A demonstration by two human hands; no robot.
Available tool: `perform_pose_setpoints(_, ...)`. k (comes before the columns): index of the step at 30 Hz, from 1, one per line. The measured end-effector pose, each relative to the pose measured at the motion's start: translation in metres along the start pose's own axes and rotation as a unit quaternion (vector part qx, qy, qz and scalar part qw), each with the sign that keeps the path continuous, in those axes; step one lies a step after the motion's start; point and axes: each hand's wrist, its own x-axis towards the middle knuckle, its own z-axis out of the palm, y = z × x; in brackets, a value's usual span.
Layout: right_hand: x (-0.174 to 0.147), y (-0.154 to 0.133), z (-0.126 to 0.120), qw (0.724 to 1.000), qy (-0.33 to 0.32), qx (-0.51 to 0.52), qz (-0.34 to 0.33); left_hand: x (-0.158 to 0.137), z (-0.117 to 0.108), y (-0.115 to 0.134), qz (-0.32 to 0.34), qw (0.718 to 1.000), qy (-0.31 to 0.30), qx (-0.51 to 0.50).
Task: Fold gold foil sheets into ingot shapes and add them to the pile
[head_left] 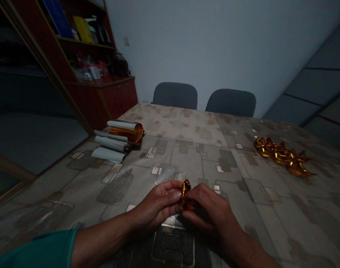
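A small piece of folded gold foil paper [186, 188] is pinched between my two hands above the near part of the table. My left hand [164, 199] grips its left side with thumb and fingers closed. My right hand [207, 208] curls round the right side, its fingers partly hiding the foil. To the far right lies a cluster of several folded gold foil ingots [281, 154], shiny and boat-shaped. On the left rests a loose stack of foil paper sheets [111, 143], curled over, with white backs and gold faces.
A patterned cloth covers the table [183, 128]. Behind its far edge stand two grey chairs, a left chair [175, 95] and a right chair [231, 102]. A red-brown cabinet [116, 96] with filled shelves stands at the back left.
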Motion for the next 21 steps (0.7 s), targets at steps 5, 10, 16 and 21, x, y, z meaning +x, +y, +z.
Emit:
perform_pose_setpoints(5,0.000,0.000,-0.006,0.999,-0.001,-0.034,-0.028,0.000,-0.001,0.002,-0.016,0.999,-0.028,-0.044)
perform_pose_setpoints(10,0.000,-0.006,-0.011,0.997,0.069,0.025,-0.023,0.000,-0.003,0.001,-0.048,0.997,-0.055,-0.025)
perform_pose_setpoints(16,0.003,-0.009,-0.009,0.966,0.093,0.186,0.154,-0.002,-0.005,-0.001,-0.070,0.994,-0.084,0.006)
perform_pose_setpoints(21,0.004,-0.009,-0.008,0.965,0.052,0.203,0.156,-0.001,-0.006,-0.001,-0.066,0.995,-0.067,0.019)
